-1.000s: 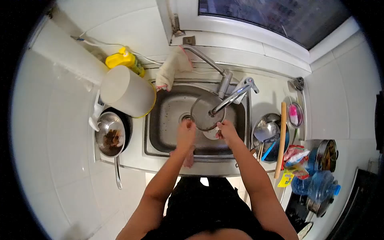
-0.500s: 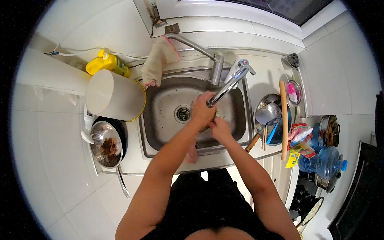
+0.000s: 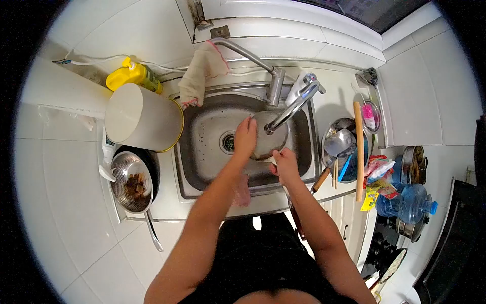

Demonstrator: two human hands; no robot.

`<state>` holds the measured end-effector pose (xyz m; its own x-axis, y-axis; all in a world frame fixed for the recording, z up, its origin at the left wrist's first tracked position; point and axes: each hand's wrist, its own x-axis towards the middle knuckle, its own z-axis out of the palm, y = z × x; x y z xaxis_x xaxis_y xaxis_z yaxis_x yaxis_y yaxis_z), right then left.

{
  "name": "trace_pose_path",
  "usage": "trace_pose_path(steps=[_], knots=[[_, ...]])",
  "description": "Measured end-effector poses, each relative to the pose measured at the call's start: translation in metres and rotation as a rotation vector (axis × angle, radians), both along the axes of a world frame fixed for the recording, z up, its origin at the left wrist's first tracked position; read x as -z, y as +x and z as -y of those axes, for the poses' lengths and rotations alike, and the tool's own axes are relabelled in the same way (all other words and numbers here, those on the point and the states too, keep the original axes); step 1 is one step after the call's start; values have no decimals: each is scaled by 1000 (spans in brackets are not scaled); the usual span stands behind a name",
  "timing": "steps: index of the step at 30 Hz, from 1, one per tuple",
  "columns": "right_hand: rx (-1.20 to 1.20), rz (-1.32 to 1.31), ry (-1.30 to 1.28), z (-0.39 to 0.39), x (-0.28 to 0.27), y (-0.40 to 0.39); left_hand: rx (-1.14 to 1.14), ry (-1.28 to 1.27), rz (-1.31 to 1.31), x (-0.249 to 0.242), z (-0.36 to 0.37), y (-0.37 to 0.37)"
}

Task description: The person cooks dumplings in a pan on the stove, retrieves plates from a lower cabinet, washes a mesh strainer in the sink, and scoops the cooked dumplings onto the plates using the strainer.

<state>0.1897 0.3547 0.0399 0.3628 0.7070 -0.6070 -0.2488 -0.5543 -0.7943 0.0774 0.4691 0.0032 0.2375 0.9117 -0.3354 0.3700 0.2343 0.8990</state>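
Observation:
A round, shallow, grey long-handled skimmer (image 3: 270, 145) is over the right half of the sink, beneath the chrome tap spout (image 3: 298, 104). My left hand (image 3: 245, 138) grips its left rim, fingers pointing toward the tap. Close to the near rim, my right hand (image 3: 286, 166) is closed around the shaft, with a small pale bit showing by the thumb. A brown handle (image 3: 295, 219) runs from under my right wrist past the counter edge. Below my left forearm, a pinkish cloth (image 3: 242, 191) hangs over the sink's front edge.
The steel sink (image 3: 195, 175) has a drain (image 3: 228, 142) left of my hands. A white pot (image 3: 144, 116) lies tipped at the left, near a strainer pan (image 3: 132, 187) and yellow bottle (image 3: 132, 76). Right are a bowl of utensils (image 3: 346, 147) and rolling pin (image 3: 360, 152).
The skimmer's round head has come into clear view under the spout. My left hand has shifted to its left rim; my right hand has moved slightly right and nearer, the brown handle now showing.

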Motion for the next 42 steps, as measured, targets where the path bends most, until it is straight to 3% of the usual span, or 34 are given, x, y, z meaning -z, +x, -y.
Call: trace_pose_path(steps=[1,3,6,8,9,11,12,14,15,17,18,20,21,23,25,27,29,33,35,36,38,39,41,42], knots=[[67,-80,-62,-2,2,2,1,-1,-3,-1,21,4],[66,-173,-13,-8,5,3,-53,796,-481,-15,69,19],[63,-275,53,-10,-12,2,-32,871,-297,-19,45,4],[63,-284,62,-5,-19,2,5,161,233,20,-3,-5],[5,-261,18,-1,-19,2,3,157,238,28,-20,-9],[-66,-238,-28,-1,-16,2,97,-263,159,37,-42,-17],[-70,-228,-29,-6,-13,1,90,-257,157,27,-32,-14],[-66,-221,-28,-15,-13,-3,71,548,-303,4,6,3],[-109,-181,-21,-19,-18,-5,73,545,-302,-15,13,3],[-154,-140,-28,-17,-17,-9,467,846,-528,-48,23,1],[-136,-79,6,-15,-13,-12,466,841,-526,-43,20,3],[-119,-10,44,-15,-9,-16,447,609,-297,-30,-7,14],[-198,1,4,-12,-9,-19,447,607,-291,-27,-30,15],[-286,14,-42,-13,-11,-24,295,-220,-258,-21,-69,10],[-167,15,-53,-29,-14,-31,320,-149,-292,-11,-53,13],[-168,-41,-31,-45,-6,-21,491,717,-493,-20,-9,6],[-162,-88,-18,-58,5,-14,534,725,-458,-22,0,-2],[-150,-166,103,-78,24,-16,266,747,-509,-2,-29,-31],[-116,-188,162,-91,24,-22,-318,130,-56,40,-40,-43],[-132,-215,97,-98,18,-23,-325,133,-62,52,-42,-50],[-143,-257,58,-105,9,-25,-714,-457,542,60,-41,-61],[-145,-257,57,-107,6,-26,-716,-457,542,56,-39,-62],[13,-322,-63,-108,-4,-25,-917,-416,1020,42,-30,-57],[88,-355,-84,-111,-2,-29,-920,-417,1022,34,-26,-55]])
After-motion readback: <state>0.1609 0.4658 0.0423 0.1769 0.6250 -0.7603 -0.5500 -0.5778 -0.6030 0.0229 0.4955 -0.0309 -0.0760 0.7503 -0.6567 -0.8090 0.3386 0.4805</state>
